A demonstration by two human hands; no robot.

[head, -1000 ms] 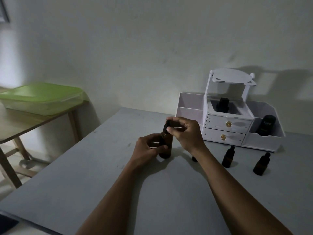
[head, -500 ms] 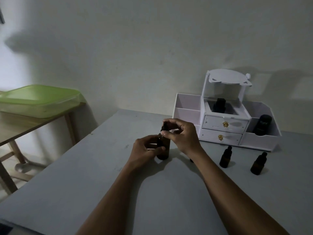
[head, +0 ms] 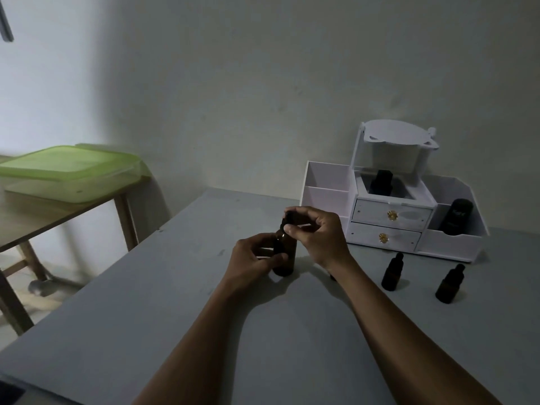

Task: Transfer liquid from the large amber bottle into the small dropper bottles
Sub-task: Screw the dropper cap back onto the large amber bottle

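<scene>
The large amber bottle [head: 285, 260] stands upright on the grey table [head: 146, 331]. My left hand [head: 254, 260] wraps around its body from the left. My right hand [head: 317, 236] pinches its black cap [head: 290, 218] from above with thumb and fingers. Two small dropper bottles [head: 392, 272] [head: 448, 285] stand to the right on the table, each capped. A third small dark bottle [head: 332, 276] peeks out behind my right wrist, mostly hidden.
A white organiser [head: 388, 217] with two drawers stands against the wall at the back right, with a dark bottle [head: 380, 182] in its middle well and a black bottle [head: 455, 216] in its right bin. A wooden side table [head: 43, 217] with a green-lidded box [head: 70, 171] stands left.
My hands stay on the large bottle and its cap, with only small shifts of the right fingers. The view has drifted slightly.
</scene>
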